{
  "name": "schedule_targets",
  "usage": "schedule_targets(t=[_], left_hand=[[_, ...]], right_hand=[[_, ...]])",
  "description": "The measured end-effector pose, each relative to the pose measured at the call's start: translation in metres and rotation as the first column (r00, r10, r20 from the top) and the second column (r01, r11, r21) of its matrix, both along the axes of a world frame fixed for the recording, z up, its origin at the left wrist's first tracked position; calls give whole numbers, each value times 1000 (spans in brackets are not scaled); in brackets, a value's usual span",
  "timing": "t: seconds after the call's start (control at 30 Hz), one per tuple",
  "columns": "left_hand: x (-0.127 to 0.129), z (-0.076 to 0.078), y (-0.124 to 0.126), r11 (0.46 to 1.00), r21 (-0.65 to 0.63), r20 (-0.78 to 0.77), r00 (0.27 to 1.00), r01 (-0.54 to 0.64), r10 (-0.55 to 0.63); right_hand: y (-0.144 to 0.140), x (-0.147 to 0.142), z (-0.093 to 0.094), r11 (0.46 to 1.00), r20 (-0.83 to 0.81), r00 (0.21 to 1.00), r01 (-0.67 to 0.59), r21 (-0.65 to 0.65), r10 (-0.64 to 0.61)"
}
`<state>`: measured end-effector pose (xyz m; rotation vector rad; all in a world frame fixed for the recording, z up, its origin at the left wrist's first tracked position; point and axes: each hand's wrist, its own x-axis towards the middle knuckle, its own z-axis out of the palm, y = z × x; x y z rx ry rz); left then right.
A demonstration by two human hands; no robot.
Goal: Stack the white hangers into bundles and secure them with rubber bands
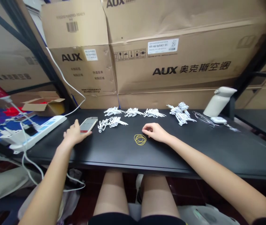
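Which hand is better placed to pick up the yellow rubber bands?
Right. The right hand rests beside the rubber bands, fingertips almost touching them. The left hand is farther away, on the phone.

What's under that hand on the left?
A phone lies on the black table, and the left hand rests on its near end. The far end shows; the part beneath the fingers is covered.
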<state>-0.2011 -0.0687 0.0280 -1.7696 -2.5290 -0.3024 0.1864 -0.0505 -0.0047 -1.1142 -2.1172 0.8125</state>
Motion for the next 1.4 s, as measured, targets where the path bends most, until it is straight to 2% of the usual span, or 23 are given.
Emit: schedule_targets(t=[0.03,0.1,0.13,0.23,0.33,0.5,0.6,0.7,0.83,0.97,1.03,1.07,1.13,1.23,1.3,1.33,1.4], left_hand=[[10,-2,3,999,45,-21,999,25,-24],[35,-6,10,976,123,16,983,182,-185],[49,-8,14,963,121,35,969,240,-246],[81,-14,27,947,123,-28,955,296,-295],[95,-18,39,917,144,-80,928,372,-364],[99,-22,57,861,202,-211,879,468,-428],[102,-24,67,769,213,-309,789,602,-532],[103,-25,74,687,172,-336,697,706,-633],[96,-27,81,646,170,-373,655,744,-657],[84,-31,92,659,201,-393,676,725,-623],[80,-32,97,668,210,-384,689,714,-615],[79,-32,98,671,210,-374,693,711,-617],[78,-31,98,658,231,-367,691,717,-623],[80,-29,96,607,253,-404,653,753,-641],[82,-30,96,576,243,-435,619,780,-654],[82,-30,96,568,233,-444,606,789,-660],[82,-31,98,566,224,-442,600,793,-666]], right_hand=[[0,0,0,1000,0,1000,-2,-1,2],[1,0,-1,1000,0,1000,-2,-2,2],[1,0,-1,1000,1,1000,-3,-2,3],[0,0,0,1000,2,1000,0,-6,0],[0,0,1,1000,6,1000,4,-11,-4],[1,0,0,1000,-8,1000,-6,-9,6],[3,0,-2,1000,-15,1000,-1,-9,1],[5,0,-4,1000,-20,1000,8,-5,-8],[8,0,-7,1000,-39,999,-3,-1,3],[14,3,-6,997,-67,997,35,62,-31],[21,10,-2,986,-101,990,109,130,-96],[26,15,1,968,-120,981,170,185,-149],[37,32,9,893,-156,944,325,312,-290],[53,67,19,707,-161,829,544,452,-535],[61,92,23,567,-80,677,669,481,-731],[63,103,22,514,-19,589,720,466,-808],[68,121,18,474,127,465,784,401,-876]])
